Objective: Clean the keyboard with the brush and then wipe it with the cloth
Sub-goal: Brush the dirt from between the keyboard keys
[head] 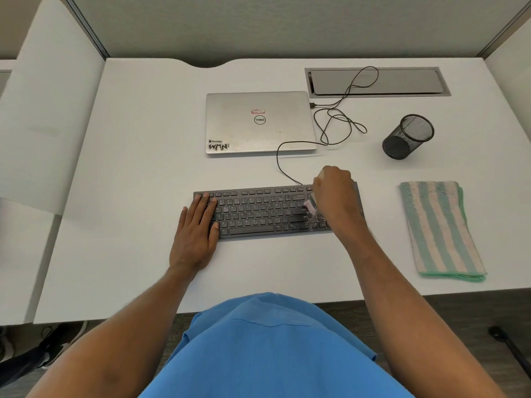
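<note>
A dark keyboard (258,211) lies flat on the white desk (138,173) in front of me. My left hand (196,228) rests on its left end with straight fingers over the keys. My right hand (334,196) grips a small brush (311,203) with a pale handle end sticking out above the fist and blurred pinkish bristles touching the keys near the right end. A folded green and cream striped cloth (439,231) lies on the desk to the right of the keyboard, apart from both hands.
A shut silver laptop (260,122) sits behind the keyboard, with a black cable (333,122) looping from it to the keyboard. A black mesh pen cup (408,137) stands at the right back. A grey cable hatch (376,81) is set into the desk's far side.
</note>
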